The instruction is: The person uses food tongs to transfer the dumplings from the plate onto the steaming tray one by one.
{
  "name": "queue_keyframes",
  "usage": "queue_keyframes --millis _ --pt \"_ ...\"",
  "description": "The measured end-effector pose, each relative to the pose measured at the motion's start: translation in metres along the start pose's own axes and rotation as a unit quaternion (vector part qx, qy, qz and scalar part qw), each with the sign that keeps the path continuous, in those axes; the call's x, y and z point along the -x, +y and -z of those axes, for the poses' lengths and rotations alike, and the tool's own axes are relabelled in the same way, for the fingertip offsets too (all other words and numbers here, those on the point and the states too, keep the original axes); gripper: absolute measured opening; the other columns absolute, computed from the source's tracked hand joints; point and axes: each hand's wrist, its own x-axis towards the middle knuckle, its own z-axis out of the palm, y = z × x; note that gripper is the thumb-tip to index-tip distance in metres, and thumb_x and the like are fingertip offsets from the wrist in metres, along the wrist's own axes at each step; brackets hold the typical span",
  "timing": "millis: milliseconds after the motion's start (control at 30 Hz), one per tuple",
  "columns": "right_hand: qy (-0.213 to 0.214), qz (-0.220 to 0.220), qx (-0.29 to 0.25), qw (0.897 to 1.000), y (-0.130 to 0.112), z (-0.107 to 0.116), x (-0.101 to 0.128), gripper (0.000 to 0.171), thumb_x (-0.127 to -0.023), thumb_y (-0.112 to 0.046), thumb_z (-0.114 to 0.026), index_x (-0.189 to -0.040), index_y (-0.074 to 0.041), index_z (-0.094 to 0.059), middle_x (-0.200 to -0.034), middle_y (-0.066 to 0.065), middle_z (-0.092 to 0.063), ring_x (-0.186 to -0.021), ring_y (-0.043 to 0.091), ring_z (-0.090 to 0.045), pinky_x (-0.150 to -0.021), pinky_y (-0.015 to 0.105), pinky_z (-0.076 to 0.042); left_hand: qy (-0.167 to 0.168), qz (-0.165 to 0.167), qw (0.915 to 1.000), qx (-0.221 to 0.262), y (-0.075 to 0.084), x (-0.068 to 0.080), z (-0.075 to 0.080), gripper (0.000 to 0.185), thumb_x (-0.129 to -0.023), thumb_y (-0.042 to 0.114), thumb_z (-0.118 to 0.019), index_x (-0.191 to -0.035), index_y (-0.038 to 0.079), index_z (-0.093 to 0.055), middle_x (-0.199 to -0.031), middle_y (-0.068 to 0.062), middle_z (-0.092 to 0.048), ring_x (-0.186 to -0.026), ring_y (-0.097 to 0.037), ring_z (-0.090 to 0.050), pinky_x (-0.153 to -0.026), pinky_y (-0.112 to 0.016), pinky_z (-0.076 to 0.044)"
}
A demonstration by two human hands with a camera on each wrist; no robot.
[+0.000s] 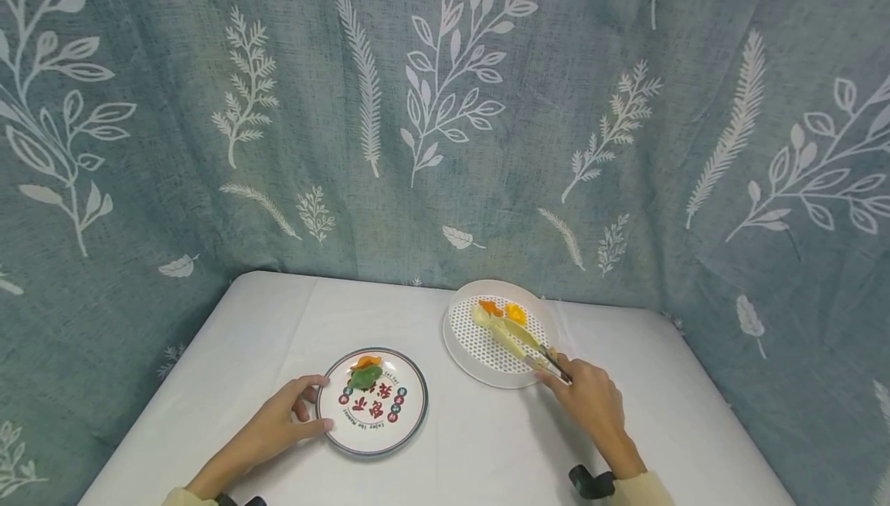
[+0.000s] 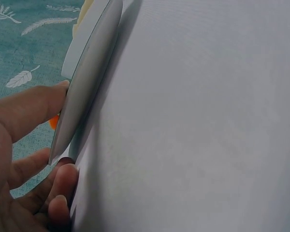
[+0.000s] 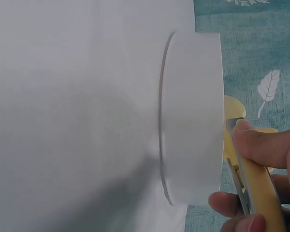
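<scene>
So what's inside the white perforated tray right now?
Two orange food pieces lie in the tray, with the tongs' tips beside them. Anything beneath the tongs is hidden.

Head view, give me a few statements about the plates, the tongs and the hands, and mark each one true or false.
1. The right hand grips a pair of yellow tongs. True.
2. The tongs reach over the printed plate. False: they reach over the white perforated tray, their tips near the orange food pieces at its far side.
3. The left hand holds the printed plate by its left rim. True.
4. The printed plate is bare. False: a green piece and an orange piece lie on it.
5. The tray sits left of the printed plate. False: it sits to the right and farther back on the white table.
</scene>
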Motion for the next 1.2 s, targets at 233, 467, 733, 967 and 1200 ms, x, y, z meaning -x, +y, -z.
queue_keyframes --millis 233,467,733,967,1200 --pt "0.008 0.021 0.014 1.000 0.004 0.000 -0.005 0.061 -0.091 -0.047 -0.076 -0.132 -0.002 -0.068 -0.069 0.002 -0.052 -0.058 0.019 -0.044 -0.048 0.034 -0.035 -0.001 -0.001 1.0000 0.007 -0.001 0.002 0.001 0.081 -0.071 0.040 -0.093 -0.140 0.014 -0.058 -0.113 -0.001 -0.059 -0.086 -0.017 -0.051 -0.069 -0.033 -0.043" --pt "-0.003 0.016 0.022 1.000 0.005 -0.001 -0.012 0.060 -0.090 -0.048 -0.077 -0.129 -0.002 -0.070 -0.072 0.003 -0.056 -0.060 0.020 -0.046 -0.048 0.035 -0.036 -0.003 -0.002 1.0000 0.008 0.001 0.003 0.002 0.081 -0.072 0.038 -0.093 -0.140 0.014 -0.058 -0.114 -0.001 -0.059 -0.087 -0.017 -0.050 -0.070 -0.032 -0.042" --pt "-0.027 0.016 0.031 0.999 0.003 0.002 -0.022 0.060 -0.090 -0.045 -0.078 -0.128 0.000 -0.070 -0.075 0.005 -0.057 -0.060 0.021 -0.047 -0.049 0.035 -0.037 -0.004 0.002 0.9999 0.011 0.001 0.001 0.002 0.078 -0.073 0.035 -0.093 -0.139 0.015 -0.058 -0.113 -0.002 -0.059 -0.087 -0.017 -0.050 -0.070 -0.031 -0.043" --pt "-0.040 0.008 0.036 0.999 0.005 0.003 -0.025 0.062 -0.089 -0.047 -0.077 -0.127 0.001 -0.070 -0.074 0.004 -0.056 -0.061 0.021 -0.048 -0.049 0.034 -0.037 -0.006 -0.003 0.9999 0.013 0.001 0.001 0.003 0.079 -0.073 0.038 -0.093 -0.140 0.014 -0.058 -0.113 -0.001 -0.058 -0.087 -0.017 -0.050 -0.069 -0.032 -0.043" --pt "-0.019 0.001 0.019 1.000 0.005 0.004 -0.023 0.059 -0.089 -0.050 -0.077 -0.122 -0.002 -0.072 -0.071 0.003 -0.051 -0.061 0.021 -0.048 -0.049 0.035 -0.036 -0.007 -0.004 0.9999 0.011 0.002 0.001 0.003 0.080 -0.072 0.038 -0.093 -0.140 0.014 -0.058 -0.113 -0.001 -0.058 -0.087 -0.017 -0.050 -0.069 -0.032 -0.043"
